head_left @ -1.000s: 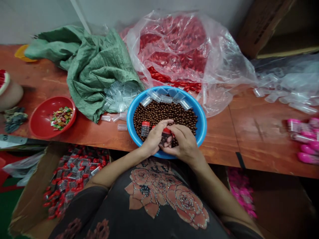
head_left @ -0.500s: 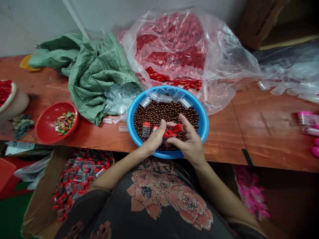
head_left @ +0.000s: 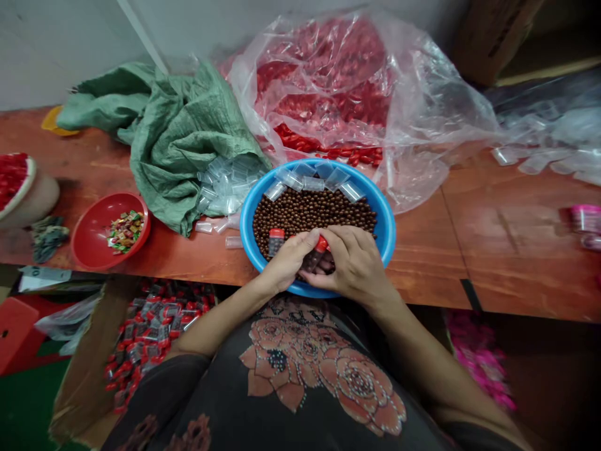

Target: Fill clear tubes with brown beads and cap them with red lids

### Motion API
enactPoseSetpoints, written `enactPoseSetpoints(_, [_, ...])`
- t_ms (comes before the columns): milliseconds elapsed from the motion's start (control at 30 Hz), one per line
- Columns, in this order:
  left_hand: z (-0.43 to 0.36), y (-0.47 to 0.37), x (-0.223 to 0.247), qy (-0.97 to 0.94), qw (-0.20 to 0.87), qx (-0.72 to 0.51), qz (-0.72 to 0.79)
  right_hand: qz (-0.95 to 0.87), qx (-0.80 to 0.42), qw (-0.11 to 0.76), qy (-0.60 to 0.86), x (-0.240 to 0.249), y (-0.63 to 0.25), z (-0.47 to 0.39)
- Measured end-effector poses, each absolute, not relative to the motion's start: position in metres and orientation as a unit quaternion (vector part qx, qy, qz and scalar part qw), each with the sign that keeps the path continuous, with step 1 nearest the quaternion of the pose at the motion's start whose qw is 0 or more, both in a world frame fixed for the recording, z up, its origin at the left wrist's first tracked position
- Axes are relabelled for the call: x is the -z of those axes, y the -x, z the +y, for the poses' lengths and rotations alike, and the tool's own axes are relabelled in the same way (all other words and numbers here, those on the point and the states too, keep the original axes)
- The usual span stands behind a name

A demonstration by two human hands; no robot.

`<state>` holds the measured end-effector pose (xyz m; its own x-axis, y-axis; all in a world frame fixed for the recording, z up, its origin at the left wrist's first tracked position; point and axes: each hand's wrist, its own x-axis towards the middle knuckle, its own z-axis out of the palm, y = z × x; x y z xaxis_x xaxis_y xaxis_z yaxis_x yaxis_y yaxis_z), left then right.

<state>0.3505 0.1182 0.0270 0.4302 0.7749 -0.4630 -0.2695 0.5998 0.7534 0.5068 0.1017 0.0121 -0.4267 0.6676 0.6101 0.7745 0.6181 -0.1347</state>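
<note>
The left hand (head_left: 292,255) and right hand (head_left: 357,262) close together around a small red-capped tube (head_left: 315,255), over brown balls (head_left: 312,210) in a blue basin (head_left: 389,225). Another capped tube (head_left: 276,243) lies filled there, while clear tubes (head_left: 313,183) along the far edge look unfilled, so the work seems well under way but unfinished. The basin sits on a reddish bench (head_left: 417,254) against a pale wall (head_left: 79,44), with a carton (head_left: 75,394) of filled, capped tubes (head_left: 153,326) below.
</note>
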Motion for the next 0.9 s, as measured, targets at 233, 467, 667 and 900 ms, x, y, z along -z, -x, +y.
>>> enactPoseSetpoints(233, [0.117, -0.350, -0.034, -0.269, 0.815, -0.320, 0.400, -0.837, 0.078, 0.361, 0.403, -0.010, -0.511, 0.105])
enactPoseSetpoints(467, [0.127, -0.333, -0.030, -0.292, 0.803, -0.321, 0.408, -0.859, -0.072, 0.266, 0.432, -0.006, -0.526, 0.101])
enactPoseSetpoints(667, [0.133, -0.331, -0.021, -0.407, 0.752, -0.322, 0.406, -0.850, -0.147, 0.245, 0.443, -0.005, -0.532, 0.100])
enactPoseSetpoints(900, [0.141, -0.326, -0.026, -0.763, 0.456, -0.098, 0.448, -0.715, -0.202, 0.399, 0.537, 0.008, -0.592, 0.158])
